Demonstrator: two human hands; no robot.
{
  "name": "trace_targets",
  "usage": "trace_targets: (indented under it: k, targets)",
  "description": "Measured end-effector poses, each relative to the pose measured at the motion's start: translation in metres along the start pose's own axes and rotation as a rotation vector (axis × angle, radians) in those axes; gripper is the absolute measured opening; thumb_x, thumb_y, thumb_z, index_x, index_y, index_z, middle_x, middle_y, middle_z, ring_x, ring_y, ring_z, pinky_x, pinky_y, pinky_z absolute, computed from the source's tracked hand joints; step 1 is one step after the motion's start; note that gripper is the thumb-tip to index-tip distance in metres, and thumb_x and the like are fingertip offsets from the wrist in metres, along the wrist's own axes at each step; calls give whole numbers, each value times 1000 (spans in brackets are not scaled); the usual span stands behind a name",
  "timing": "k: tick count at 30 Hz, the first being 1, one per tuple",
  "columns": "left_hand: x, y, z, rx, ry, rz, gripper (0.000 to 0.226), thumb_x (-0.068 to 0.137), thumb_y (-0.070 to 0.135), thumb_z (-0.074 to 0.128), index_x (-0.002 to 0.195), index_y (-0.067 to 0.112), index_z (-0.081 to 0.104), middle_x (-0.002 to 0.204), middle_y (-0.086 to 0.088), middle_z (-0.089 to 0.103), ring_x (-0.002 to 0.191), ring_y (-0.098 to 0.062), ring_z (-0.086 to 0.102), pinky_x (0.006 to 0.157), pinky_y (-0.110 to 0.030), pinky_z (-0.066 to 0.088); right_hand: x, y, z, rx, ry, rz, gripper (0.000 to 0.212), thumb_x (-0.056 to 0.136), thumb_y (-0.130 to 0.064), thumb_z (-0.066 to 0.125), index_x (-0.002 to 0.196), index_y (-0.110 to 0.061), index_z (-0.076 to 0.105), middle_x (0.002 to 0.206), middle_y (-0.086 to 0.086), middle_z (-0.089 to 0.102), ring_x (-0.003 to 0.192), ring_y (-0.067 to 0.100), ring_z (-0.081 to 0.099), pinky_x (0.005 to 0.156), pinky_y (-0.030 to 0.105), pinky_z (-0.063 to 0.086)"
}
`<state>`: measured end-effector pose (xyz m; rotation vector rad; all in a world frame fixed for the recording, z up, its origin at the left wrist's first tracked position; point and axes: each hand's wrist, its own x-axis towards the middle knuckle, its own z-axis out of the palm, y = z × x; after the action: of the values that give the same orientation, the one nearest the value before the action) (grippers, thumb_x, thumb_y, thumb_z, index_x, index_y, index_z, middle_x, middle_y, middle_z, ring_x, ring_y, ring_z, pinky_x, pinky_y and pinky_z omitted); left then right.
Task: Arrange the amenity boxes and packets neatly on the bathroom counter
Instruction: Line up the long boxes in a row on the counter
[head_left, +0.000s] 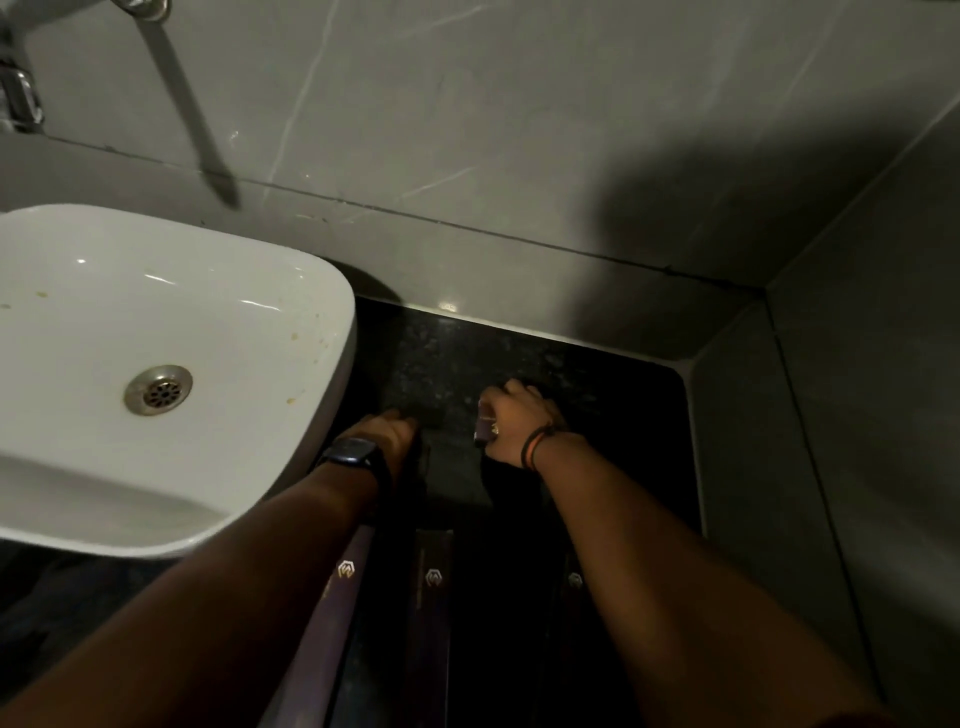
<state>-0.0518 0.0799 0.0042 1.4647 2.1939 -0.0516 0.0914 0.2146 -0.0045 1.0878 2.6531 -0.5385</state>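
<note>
At the lower middle of the frame, long dark purple amenity boxes with small gold emblems (430, 597) lie side by side on the black speckled stone counter (441, 358). Further up, the left hand (387, 431) curls over a dark box end; its grip is unclear. The right hand (519, 415) clasps a small dark purple packet (484, 427). Bare counter lies beyond, bounded by the white ceramic basin (156, 364) left and grey tiled walls (519, 130).
</note>
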Motion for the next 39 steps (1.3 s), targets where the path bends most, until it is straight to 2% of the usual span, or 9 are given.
trace_targets:
  k: [9,17,21,24,28,32,34,38,39]
  targets:
    - [-17,9,3,22,36,-46,40,83,30,63,119,14,54,129,-15,51,119,-37,49,99,-44,43,-44,-23,34,-28,14,-96,52,65,-41,70,112,-28,50,116,6,49,108,34,48,91,46,41]
    - [-14,1,5,75,11,-36,47,78,29,67,121,17,51,132,-13,49,119,-37,48,97,-45,45,-41,-32,42,-2,42,-59,56,63,-44,70,113,-28,49,115,7,48,107,35,46,90,47,41]
    - [-13,1,3,118,-25,-38,57,78,29,67,128,16,44,136,-15,44,122,-37,43,100,-46,42,-42,-33,40,-3,36,-29,61,62,-44,70,116,-28,46,117,8,47,109,36,45,91,48,39]
    - [-20,0,4,142,4,-55,74,73,32,74,135,17,36,136,-15,39,123,-37,40,100,-46,41,-52,-36,38,3,131,12,66,60,-50,66,119,-29,44,118,7,49,110,33,44,89,46,39]
    - [-50,1,17,31,175,-98,74,70,35,73,134,19,38,130,-13,43,118,-35,45,96,-44,44,-79,-47,37,121,324,54,57,68,-50,60,118,-24,49,116,8,51,106,30,48,86,39,45]
    - [-95,2,42,-139,211,-210,68,74,42,64,132,16,40,127,-14,43,114,-37,46,95,-44,45,-116,-67,53,340,297,149,51,75,-47,62,118,-22,52,113,10,58,102,31,59,82,34,49]
    - [-121,0,59,-199,202,-279,71,72,48,64,131,16,40,127,-15,43,114,-39,45,96,-45,44,-134,-79,68,393,254,188,59,72,-48,66,121,-23,47,112,11,64,103,34,62,86,36,50]
    - [-162,-4,85,-254,205,-424,85,59,64,65,126,18,40,127,-13,43,116,-39,44,93,-46,43,-158,-97,98,427,141,310,96,63,-50,74,138,-16,23,118,16,62,109,38,60,92,41,48]
    - [-170,-5,89,-283,201,-457,87,57,65,66,126,18,40,128,-13,43,116,-40,44,93,-47,43,-163,-100,104,421,126,331,97,63,-50,74,137,-15,22,119,16,62,109,38,60,92,41,48]
